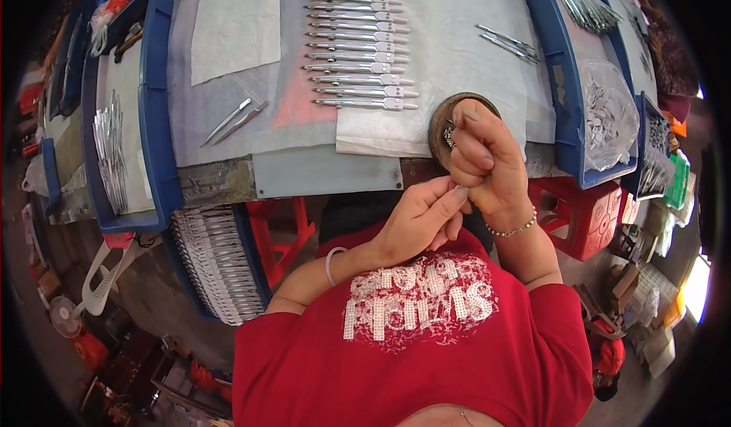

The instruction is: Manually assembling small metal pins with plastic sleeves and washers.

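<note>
My left hand [421,220] is closed in front of my chest, thumb pressed against the fingertips. Whatever lies in that pinch is too small to make out. Just above and touching it, my right hand [487,153] has its fingers curled in, and I cannot make out what they hold. Behind the right hand sits a round brown dish [438,126] with small metal pieces [448,136] in it, partly covered by the hand. Left of the dish lies a column of silver metal tools [358,69] that look like drawing compasses, side by side on the covered table.
A blue tray [156,69] with thin metal rods [111,153] stands at the left. The right blue tray [560,69] holds metal pieces and a clear bag [608,115] of small parts. Loose metal legs [506,44] and two slim tools [234,122] lie on the table. A red stool [586,217] stands below.
</note>
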A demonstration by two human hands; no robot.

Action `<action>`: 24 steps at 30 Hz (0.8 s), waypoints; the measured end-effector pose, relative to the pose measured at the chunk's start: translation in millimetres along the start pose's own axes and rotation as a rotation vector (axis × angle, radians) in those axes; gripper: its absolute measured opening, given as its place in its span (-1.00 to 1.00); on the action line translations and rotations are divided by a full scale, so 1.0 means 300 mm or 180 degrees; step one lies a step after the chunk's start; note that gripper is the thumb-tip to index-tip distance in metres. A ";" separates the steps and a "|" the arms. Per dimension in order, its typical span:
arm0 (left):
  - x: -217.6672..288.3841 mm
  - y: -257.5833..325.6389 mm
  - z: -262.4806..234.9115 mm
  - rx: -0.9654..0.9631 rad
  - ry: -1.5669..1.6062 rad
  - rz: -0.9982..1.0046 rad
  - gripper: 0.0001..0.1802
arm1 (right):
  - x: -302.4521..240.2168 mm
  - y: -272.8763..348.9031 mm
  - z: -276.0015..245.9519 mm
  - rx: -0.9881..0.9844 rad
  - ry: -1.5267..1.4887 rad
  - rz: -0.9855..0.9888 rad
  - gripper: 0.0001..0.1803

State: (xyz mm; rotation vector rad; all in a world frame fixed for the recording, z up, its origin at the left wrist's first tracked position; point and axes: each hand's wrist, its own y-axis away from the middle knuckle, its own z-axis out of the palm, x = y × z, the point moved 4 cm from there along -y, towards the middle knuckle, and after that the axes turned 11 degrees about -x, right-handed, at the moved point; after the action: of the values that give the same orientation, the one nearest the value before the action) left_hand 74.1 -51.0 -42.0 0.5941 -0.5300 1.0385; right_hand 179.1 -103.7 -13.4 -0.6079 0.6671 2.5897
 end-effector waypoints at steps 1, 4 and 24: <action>-0.003 0.005 0.003 0.0015 0.0089 0.0142 -0.67 | 0.002 0.003 0.010 -0.0003 -0.0009 -0.0005 -0.85; -0.004 -0.001 -0.003 0.0045 0.0056 0.0249 -0.67 | -0.004 0.006 0.016 -0.0019 0.0020 -0.0192 -0.85; 0.054 0.009 -0.045 -0.0011 0.1998 -0.0306 -0.74 | -0.148 0.051 0.167 -0.1365 0.5587 -0.1239 -0.76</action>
State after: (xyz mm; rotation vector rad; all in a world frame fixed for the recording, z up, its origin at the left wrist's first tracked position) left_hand 80.0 -30.8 -40.7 0.2603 0.0481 1.0650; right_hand 193.2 -101.2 53.7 -2.7620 0.2614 1.2267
